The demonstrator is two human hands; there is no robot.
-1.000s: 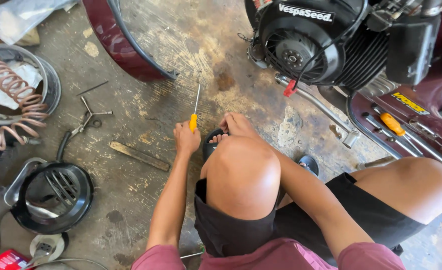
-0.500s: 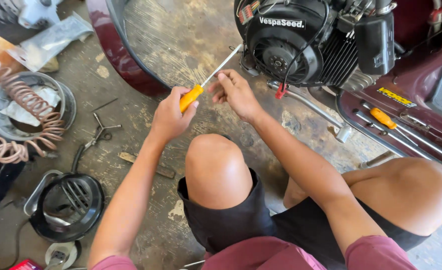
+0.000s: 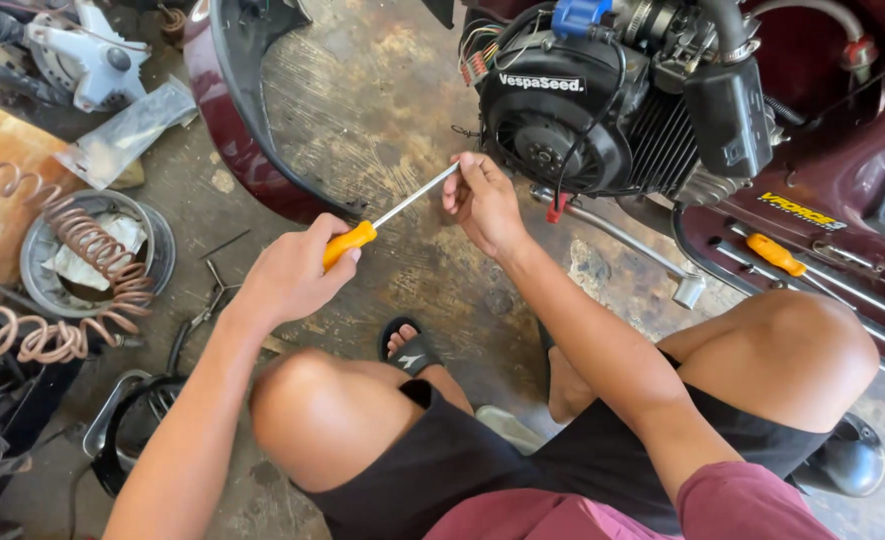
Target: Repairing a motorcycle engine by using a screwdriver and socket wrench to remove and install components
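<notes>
Beside the engine [image 3: 573, 130], screwdriver [image 3: 388, 215] between both hands, floor [image 3: 363, 110] beyond.

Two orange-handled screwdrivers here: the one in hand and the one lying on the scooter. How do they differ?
The held screwdriver is gripped at the handle by the left hand, its tip pinched by the right hand; the spare screwdriver lies untouched on the scooter floorboard. The held one slants up to the right in the air; the spare rests flat. Both have orange handles and metal shafts.
</notes>
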